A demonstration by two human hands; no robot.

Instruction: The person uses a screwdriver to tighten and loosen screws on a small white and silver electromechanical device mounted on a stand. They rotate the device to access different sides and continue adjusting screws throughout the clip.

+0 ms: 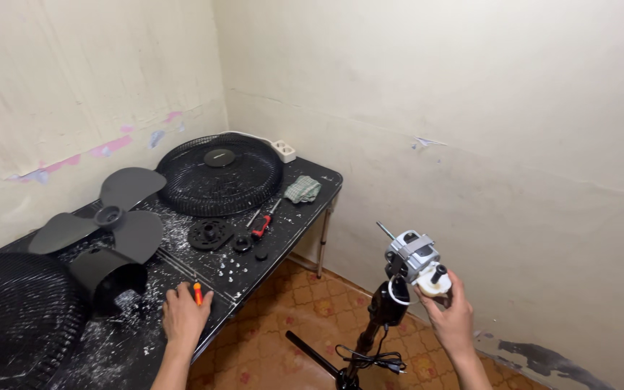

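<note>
Home repair corner (dismantled fan parts [102,217])

Cream walls [471,94] meet in a corner, their paint chipped and scuffed in patches. A black folding desk [312,189] stands against them on an orange patterned tile floor [283,318], under dull, even light.

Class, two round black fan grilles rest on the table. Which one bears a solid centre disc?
The far grille leaning in the wall corner, with a solid disc at its centre. The near grille at the left edge shows none.

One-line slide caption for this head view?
Right hand steadies a fan motor on its stand while left hand grips an orange-handled screwdriver on the black table.
</note>
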